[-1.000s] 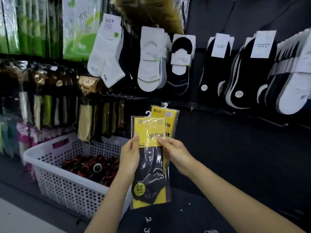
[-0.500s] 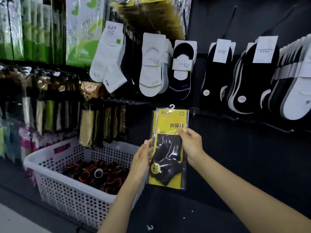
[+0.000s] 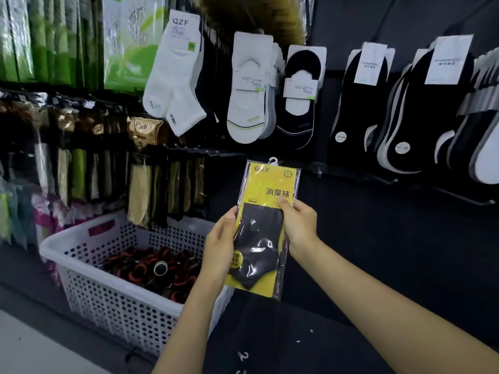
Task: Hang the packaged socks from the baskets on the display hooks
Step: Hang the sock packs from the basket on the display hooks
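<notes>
light: dim overall, dark wall right of the fingers (image 3: 290, 211) swallows detail
glare: white streaks on the clear sock packet (image 3: 263, 225) wrap, just below the fingertips, so light seems to come from above/front
hands: left hand (image 3: 220, 247) & right hand (image 3: 301, 225) evenly lit, no hard shadows
blur: top of frame well above the fingers smeared; green packs (image 3: 40, 36) far left soft
distortion: wide-angle bend at edges; hanging socks (image 3: 480, 109) far right stretched
basket (image 3: 81, 238): brightest thing, left of the fingers, slightly washed out
</notes>
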